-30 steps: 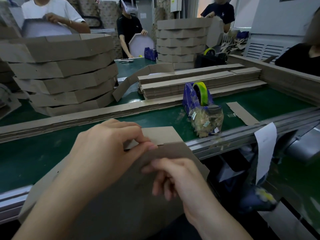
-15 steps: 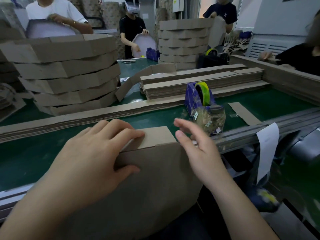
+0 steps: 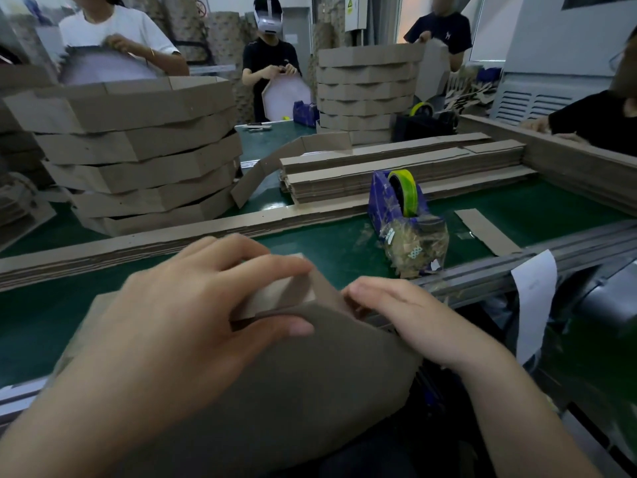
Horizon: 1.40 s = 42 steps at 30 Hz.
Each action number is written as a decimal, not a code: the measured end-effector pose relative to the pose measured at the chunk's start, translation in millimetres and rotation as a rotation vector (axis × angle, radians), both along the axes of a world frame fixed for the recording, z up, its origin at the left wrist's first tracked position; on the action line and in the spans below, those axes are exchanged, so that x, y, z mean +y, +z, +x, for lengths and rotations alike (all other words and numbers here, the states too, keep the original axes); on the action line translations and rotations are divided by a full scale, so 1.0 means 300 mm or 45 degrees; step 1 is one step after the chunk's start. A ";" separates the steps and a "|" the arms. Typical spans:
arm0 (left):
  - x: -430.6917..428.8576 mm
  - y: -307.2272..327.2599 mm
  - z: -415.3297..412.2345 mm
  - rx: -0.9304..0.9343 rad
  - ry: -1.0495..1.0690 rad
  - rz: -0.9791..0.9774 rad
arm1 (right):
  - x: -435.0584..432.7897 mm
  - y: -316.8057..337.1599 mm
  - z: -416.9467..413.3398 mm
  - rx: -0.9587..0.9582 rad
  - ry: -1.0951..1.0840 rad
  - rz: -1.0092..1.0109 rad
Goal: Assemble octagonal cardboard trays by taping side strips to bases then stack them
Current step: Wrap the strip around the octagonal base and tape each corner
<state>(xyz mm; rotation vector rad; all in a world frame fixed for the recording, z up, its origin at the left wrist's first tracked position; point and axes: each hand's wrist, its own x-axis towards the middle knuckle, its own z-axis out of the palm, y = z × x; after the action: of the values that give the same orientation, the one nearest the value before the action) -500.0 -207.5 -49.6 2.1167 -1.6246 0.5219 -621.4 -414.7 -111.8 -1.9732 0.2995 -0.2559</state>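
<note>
Two hands meet at the upper edge of an unfinished octagonal tray (image 3: 293, 381), propped against the near edge of the counter (image 3: 327, 250). The left hand (image 3: 193, 315) pinches the side strip (image 3: 286, 288) against the base, fingers curled over the strip and thumb on the base's brown back. The right hand (image 3: 406, 322), stretched towards the tape dispenser (image 3: 396, 208) half a second ago, is back at the joint. Its fingers are nearly straight and lie on the cardboard just beside the left thumb; whether it brought tape cannot be told. Its return suggests another seam is about to be fixed, with the tray not yet ready for stacking. Toward the far left corner stands a stack of finished trays (image 3: 138, 150), nested one in another, their insides hidden. The dispenser, near the right end of the near edge, holds a yellow-green roll (image 3: 408, 191). Beyond it lie piles of flat strips (image 3: 396, 170).
</note>
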 end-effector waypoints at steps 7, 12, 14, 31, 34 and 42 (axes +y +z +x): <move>0.057 -0.037 0.018 0.209 -0.040 -0.134 | -0.067 0.068 -0.032 -0.168 -0.029 0.038; 0.067 -0.106 0.027 0.331 -0.113 -0.271 | -0.060 0.075 -0.039 -0.376 -0.088 0.058; 0.078 -0.124 0.034 0.374 -0.114 -0.301 | -0.044 0.067 -0.032 -0.391 -0.103 0.027; 0.014 -0.061 0.038 0.206 -0.146 0.040 | 0.048 0.042 0.051 -0.347 -0.037 -0.254; -0.026 -0.048 0.021 0.087 -0.106 0.109 | 0.035 0.049 0.053 -0.340 -0.022 -0.261; -0.017 -0.065 0.029 0.251 -0.044 -0.038 | 0.003 0.044 0.081 -0.333 0.006 -0.136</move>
<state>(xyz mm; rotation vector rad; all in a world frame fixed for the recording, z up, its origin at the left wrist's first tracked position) -491.3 -212.8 -69.0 2.0434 -1.5304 0.3133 -597.2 -413.9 -98.6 -2.0170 0.1140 -0.5308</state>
